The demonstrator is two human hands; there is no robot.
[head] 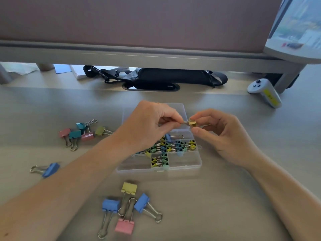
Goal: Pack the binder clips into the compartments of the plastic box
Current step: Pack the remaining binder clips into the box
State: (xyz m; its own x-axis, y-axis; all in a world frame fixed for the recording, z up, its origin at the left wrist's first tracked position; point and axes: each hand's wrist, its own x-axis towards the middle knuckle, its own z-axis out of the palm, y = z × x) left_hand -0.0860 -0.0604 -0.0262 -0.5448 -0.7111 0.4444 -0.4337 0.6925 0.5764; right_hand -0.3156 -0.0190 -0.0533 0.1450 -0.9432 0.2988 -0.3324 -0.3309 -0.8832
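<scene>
- The plastic box lies open in the middle of the worktop, with its clear lid folded flat toward 12 o'clock.
- Several middle compartments of the box hold small packed clips in yellow, green and blue. The compartments at the near corners look bare.
- The left hand comes in from 8 o'clock and hangs over the box. Its thumb and forefinger pinch the wire handle of a small yellow clip.
- The right hand comes in from 4 o'clock and pinches the yellow body of the same clip between thumb and forefinger. Its other fingers are curled loosely.
- So the clip is held in the air between both hands, above the far part of the box, near the hinge of the lid.
- At 9 o'clock from the box lies a loose heap of medium clips in pink, teal and olive, some of them touching.
- Toward 8 o'clock a single blue clip lies alone, well apart from the heap.
- At 6 o'clock, near the person, four large clips lie with handles crossing: one yellow, two blue, one pink.
- At 12 o'clock a black bag lies under a raised shelf.
- At 2 o'clock a white controller with a yellow label lies on the worktop.
</scene>
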